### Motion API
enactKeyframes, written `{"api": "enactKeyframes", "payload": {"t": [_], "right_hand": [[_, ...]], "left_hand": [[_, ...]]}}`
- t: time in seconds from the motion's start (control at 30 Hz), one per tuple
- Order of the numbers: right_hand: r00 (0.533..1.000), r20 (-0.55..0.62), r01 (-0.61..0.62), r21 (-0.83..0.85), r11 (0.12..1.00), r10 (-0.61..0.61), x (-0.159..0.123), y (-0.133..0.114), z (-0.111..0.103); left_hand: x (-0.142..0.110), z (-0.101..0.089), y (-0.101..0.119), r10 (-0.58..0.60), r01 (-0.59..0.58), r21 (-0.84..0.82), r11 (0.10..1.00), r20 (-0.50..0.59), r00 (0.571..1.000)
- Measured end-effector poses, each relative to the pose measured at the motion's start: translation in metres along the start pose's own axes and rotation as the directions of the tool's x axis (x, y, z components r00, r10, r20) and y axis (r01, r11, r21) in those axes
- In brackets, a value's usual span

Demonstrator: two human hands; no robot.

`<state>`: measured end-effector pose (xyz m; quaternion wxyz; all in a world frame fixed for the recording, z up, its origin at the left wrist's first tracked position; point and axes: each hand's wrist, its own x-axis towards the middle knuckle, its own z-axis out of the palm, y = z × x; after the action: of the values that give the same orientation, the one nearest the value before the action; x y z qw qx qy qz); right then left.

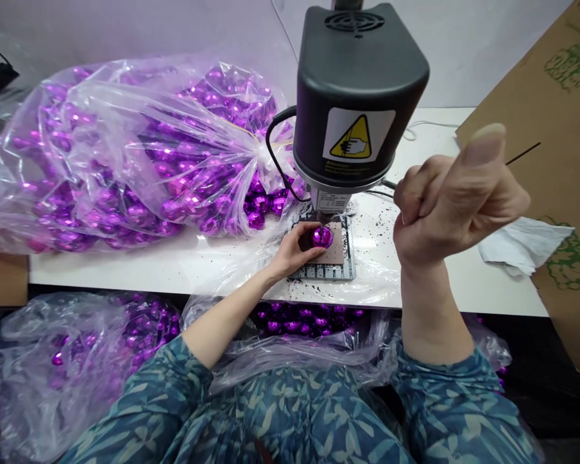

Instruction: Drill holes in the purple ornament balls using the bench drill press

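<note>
Bright, even light; glare on plastic bag (111,129), glints on purple ball (323,238); dim under worktop (140,265); wide-angle stretch nr edges, ctr sharper.

1 black benchtop machine (360,84), hand-hazard label (359,135) on front. 1 purple faceted ball (323,238) beneath, pinched by left hand (292,250). 1 right hand (447,206), raised, fingers curled, grip obscured. 1 tied clear bag (111,116) of similar balls.

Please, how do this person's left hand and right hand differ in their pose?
The left hand is low, near the white tabletop; the right hand is raised beside the black machine housing. The left hand's fingers hold a shiny purple faceted ball; the right hand's fingers are curled inward. Both are bare.
</note>
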<state>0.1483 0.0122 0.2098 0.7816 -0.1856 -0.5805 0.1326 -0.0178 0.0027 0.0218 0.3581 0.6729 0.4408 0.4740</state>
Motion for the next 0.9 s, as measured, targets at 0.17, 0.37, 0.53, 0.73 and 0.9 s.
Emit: {"api": "enactKeyframes", "payload": {"t": [0.17, 0.37, 0.53, 0.73, 0.9], "right_hand": [[0.990, 0.047, 0.128, 0.081, 0.988, -0.132, -0.013, 0.009, -0.008], [0.958, 0.036, 0.272, 0.190, 0.943, -0.283, -0.023, 0.021, -0.011], [0.915, 0.067, 0.374, 0.231, 0.898, -0.399, -0.025, 0.026, -0.013], [0.882, 0.082, 0.436, 0.236, 0.869, -0.464, -0.031, 0.035, -0.017], [0.903, 0.123, 0.382, 0.206, 0.901, -0.412, -0.037, 0.030, -0.019]], "left_hand": [[0.000, 0.001, -0.003, 0.016, -0.016, -0.001, 1.000, -0.010, 1.000], [0.000, 0.000, 0.000, -0.045, 0.044, -0.029, 0.999, -0.011, 0.999], [0.000, 0.000, 0.000, -0.046, 0.046, -0.009, 0.999, -0.010, 0.999], [-0.001, 0.000, 0.000, -0.046, 0.046, -0.025, 0.999, -0.011, 0.999], [0.000, 0.001, 0.001, -0.049, 0.048, -0.059, 0.997, -0.010, 0.999]]}}
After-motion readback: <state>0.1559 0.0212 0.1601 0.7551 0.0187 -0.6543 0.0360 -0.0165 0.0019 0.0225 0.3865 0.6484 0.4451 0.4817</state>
